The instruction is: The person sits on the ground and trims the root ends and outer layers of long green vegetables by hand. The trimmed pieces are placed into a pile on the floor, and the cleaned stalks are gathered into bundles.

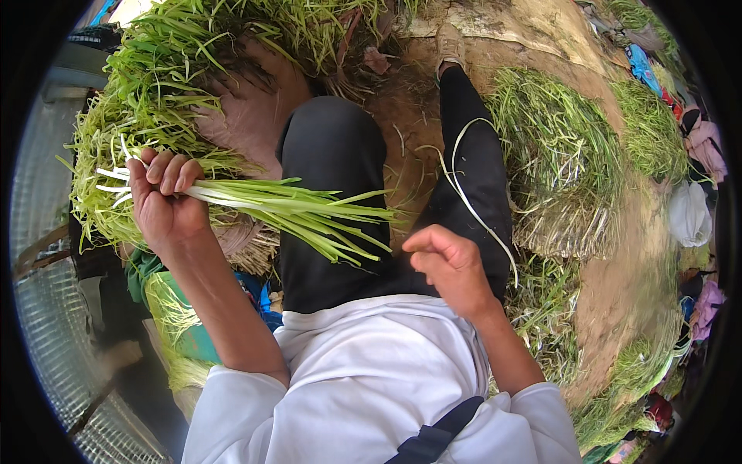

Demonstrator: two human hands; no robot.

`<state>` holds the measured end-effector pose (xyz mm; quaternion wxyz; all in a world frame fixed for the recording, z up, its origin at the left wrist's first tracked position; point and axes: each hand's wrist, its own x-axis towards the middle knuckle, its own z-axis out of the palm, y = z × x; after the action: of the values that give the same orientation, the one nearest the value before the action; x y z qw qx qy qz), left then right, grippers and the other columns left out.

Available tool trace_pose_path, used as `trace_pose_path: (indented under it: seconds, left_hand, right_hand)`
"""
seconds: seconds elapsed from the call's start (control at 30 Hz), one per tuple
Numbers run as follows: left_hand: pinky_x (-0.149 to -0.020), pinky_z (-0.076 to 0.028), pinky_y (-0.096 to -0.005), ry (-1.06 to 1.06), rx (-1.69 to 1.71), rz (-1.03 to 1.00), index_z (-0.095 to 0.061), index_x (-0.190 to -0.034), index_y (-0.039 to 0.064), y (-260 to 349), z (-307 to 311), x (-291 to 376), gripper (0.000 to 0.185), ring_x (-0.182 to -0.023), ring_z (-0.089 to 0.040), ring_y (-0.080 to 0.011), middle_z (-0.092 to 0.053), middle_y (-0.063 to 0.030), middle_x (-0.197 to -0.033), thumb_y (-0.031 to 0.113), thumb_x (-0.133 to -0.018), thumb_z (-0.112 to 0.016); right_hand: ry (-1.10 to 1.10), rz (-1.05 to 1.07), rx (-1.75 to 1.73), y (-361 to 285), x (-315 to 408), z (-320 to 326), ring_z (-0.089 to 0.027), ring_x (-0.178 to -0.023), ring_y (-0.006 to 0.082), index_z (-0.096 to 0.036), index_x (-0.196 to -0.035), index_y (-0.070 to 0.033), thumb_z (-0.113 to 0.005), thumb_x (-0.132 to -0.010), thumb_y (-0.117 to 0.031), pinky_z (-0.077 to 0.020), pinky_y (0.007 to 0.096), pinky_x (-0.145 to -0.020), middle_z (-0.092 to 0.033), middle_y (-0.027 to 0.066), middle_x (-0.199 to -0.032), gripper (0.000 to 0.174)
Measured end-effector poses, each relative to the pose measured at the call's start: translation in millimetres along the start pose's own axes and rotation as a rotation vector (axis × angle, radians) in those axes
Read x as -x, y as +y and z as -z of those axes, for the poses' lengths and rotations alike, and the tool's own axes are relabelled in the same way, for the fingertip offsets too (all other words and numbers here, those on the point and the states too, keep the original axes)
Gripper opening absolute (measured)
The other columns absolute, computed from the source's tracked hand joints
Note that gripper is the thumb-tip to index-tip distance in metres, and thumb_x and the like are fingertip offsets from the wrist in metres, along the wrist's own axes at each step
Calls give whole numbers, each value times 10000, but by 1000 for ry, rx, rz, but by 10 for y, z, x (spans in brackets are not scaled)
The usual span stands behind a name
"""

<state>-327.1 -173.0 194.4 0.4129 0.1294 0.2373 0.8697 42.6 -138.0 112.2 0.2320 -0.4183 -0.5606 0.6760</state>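
My left hand is closed around a bunch of garlic chives. White stem ends stick out to the left of the fist, and the flat green leaves reach right across my black-trousered knee. Over my lap, just beyond the leaf tips, my right hand is curled with thumb and forefinger close together. Nothing shows between its fingers, and it is slightly blurred. Loose pale stalks lie along my other trouser leg.
A large heap of chives lies at the left, beside pinkish cloth. Bundled chives cover the ground to the right, with trimmings nearer me. A white plastic bag and other people's clothing show at the right rim.
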Motion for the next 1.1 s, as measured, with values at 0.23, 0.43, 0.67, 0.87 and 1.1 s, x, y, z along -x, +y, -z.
trace_pose_path:
  seconds: [0.23,0.43,0.67,0.87,1.1]
  left_hand:
    - [-556,-359,-293,-27,-10,57,-589,-1022,33,-151,-66,43,283,-572,-398,-109,-477,11,-720,299,-1085,-515]
    - [-541,-356,-289,-28,-36,55,-592,-1023,35,-123,-16,47,290,-565,-393,-106,-477,14,-716,306,-1086,-512]
    - [-518,-353,-283,-7,51,48,-593,-1004,22,63,103,-73,297,-539,-392,-107,-485,4,-690,290,-1092,-499]
    - [-506,-359,-280,-199,79,65,-598,-1016,6,-20,13,-64,292,-538,-409,-109,-488,-4,-689,275,-1086,-512]
    - [-501,-371,-264,-361,71,84,-588,-1030,8,-145,-305,55,269,-530,-399,-100,-474,-1,-704,255,-1091,-503]
  right_hand:
    - [-85,401,447,-81,-97,-502,-636,-689,296,-651,-1033,-29,-779,-839,-129,-502,382,-631,-648,136,-856,253]
    - [-154,455,479,-34,-199,-604,-631,-690,343,-595,-898,-31,-751,-854,-114,-505,406,-622,-656,162,-855,182]
    - [-243,179,114,116,-119,-232,-512,-663,42,-600,-840,-1,-608,-881,1,-432,251,-582,-592,4,-724,41]
    - [66,171,395,-53,-172,99,-603,-710,194,-673,-1051,-15,-617,-856,33,-496,325,-673,-621,92,-849,209]
    - [137,542,450,-602,-557,-209,-674,-774,326,-667,-1133,-73,-696,-889,-81,-537,418,-684,-631,138,-926,246]
